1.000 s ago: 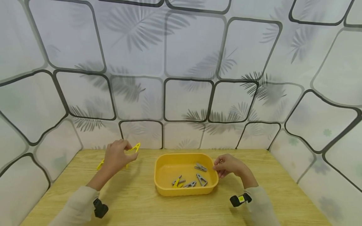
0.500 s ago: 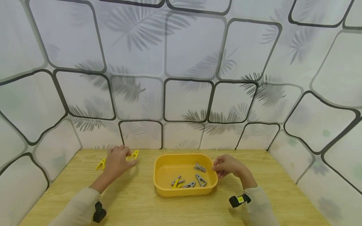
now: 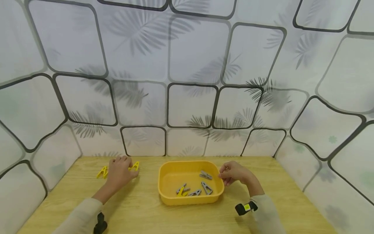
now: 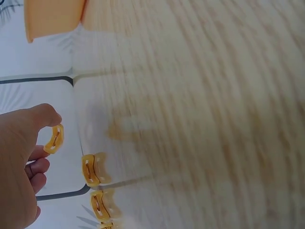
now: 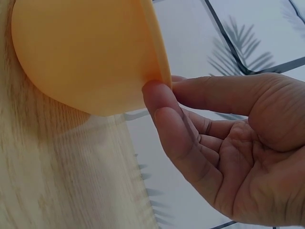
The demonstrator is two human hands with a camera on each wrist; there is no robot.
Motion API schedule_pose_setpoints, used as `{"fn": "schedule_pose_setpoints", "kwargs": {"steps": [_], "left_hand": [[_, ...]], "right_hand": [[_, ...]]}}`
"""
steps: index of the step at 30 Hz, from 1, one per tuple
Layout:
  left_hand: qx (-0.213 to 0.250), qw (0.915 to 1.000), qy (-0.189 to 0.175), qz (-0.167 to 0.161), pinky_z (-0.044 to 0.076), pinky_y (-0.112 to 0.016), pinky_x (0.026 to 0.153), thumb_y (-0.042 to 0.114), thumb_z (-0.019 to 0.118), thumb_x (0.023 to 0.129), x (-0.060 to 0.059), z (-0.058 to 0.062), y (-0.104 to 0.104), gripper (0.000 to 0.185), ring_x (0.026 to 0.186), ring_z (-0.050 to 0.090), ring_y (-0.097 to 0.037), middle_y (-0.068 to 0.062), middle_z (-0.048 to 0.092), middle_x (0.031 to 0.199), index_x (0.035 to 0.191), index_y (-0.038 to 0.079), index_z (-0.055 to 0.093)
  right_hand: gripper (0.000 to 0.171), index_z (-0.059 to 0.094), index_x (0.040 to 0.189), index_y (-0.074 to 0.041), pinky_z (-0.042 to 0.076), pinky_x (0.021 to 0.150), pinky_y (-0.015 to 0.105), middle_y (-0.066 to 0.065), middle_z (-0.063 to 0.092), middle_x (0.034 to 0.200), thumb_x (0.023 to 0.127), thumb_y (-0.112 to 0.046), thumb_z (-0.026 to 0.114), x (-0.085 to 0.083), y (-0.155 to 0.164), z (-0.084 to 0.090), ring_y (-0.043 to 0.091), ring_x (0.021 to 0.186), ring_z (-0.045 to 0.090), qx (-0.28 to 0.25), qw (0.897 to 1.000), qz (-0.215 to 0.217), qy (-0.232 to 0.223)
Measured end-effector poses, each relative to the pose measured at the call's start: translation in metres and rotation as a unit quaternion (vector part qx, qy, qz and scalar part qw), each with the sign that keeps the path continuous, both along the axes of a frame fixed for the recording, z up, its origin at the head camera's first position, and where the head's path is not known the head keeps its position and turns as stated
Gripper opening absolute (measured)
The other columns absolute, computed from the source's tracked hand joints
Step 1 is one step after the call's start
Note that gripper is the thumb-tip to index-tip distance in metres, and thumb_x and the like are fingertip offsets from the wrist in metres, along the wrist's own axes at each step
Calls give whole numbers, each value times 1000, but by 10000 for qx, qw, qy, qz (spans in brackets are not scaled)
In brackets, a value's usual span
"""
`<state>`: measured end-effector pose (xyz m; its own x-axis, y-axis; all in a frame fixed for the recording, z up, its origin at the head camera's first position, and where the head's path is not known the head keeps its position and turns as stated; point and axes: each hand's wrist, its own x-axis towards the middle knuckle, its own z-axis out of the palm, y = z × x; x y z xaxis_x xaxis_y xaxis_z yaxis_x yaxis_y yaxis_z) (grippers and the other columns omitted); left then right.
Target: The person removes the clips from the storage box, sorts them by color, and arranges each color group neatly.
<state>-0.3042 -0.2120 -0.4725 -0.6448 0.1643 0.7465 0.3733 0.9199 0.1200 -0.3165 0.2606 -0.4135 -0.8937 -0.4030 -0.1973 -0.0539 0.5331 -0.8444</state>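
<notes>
In the head view my left hand (image 3: 119,173) is low over the left side of the table, pinching a yellow clothespin (image 3: 135,166). The left wrist view has this clothespin (image 4: 55,139) between thumb and fingertips, apart from the wooden surface. Several more yellow clothespins (image 4: 89,170) stand on the table close by, partly hidden behind the hand in the head view. My right hand (image 3: 236,173) grips the right rim of a yellow plastic basket (image 3: 191,201), thumb and fingers on either side of its edge (image 5: 162,52). Inside lie several grey clothespins (image 3: 205,175) and a yellow one (image 3: 180,191).
The light wooden table (image 3: 140,214) reaches back to a patterned curtain (image 3: 187,104), which also encloses both sides. A stretch of table lies between the left hand and the basket. Each wrist wears a black camera (image 3: 241,209).
My left hand has come down and slightly left with the yellow clothespin. The right hand stays on the basket rim; the head view has shifted a little.
</notes>
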Motion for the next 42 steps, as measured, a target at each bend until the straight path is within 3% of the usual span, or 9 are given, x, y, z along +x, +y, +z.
{"fn": "schedule_pose_setpoints", "kwargs": {"steps": [5,12,19,26,35,42], "left_hand": [[-89,9999,32,74,39,-56,74,22,92,62,-2,-4,-2,41,70,49,-31,-6,54,72,71,9,54],[-147,9960,-786,388,37,-56,77,26,89,70,1,-4,-2,40,74,48,-30,-5,49,73,73,9,53],[-302,9885,-1326,662,39,-58,80,32,83,74,3,-2,0,44,75,45,-30,-7,47,76,70,11,46],[-450,9820,-1587,919,41,-60,78,35,80,76,3,-2,2,42,82,52,-39,-18,56,85,71,8,50],[-418,9777,-1798,1001,40,-60,78,37,79,78,4,-3,1,41,85,52,-40,-20,57,89,74,4,56],[-390,9751,-1919,1042,40,-57,76,40,79,80,6,-2,3,46,83,52,-39,-19,57,87,66,9,46]], "right_hand": [[21,61,105,6,61,62,35,4,65,72,96,-12,68,-1,0,0,12,59,65,23,10000,17,14],[20,61,105,5,60,62,34,5,66,73,96,-11,68,-2,0,0,12,59,66,-10,10000,42,-7],[21,61,105,5,60,62,34,4,66,73,96,-12,69,-2,0,1,12,59,66,-1,10000,21,-25],[21,61,106,5,61,62,34,4,65,72,96,-12,68,-3,0,0,12,59,65,-15,10000,21,-47],[19,61,103,5,61,63,35,4,66,71,96,-11,68,-3,0,-1,12,59,65,17,10000,1,-33],[19,61,103,5,60,61,32,4,66,71,96,-11,68,-2,1,-1,12,59,65,-15,10000,23,-20]]}}
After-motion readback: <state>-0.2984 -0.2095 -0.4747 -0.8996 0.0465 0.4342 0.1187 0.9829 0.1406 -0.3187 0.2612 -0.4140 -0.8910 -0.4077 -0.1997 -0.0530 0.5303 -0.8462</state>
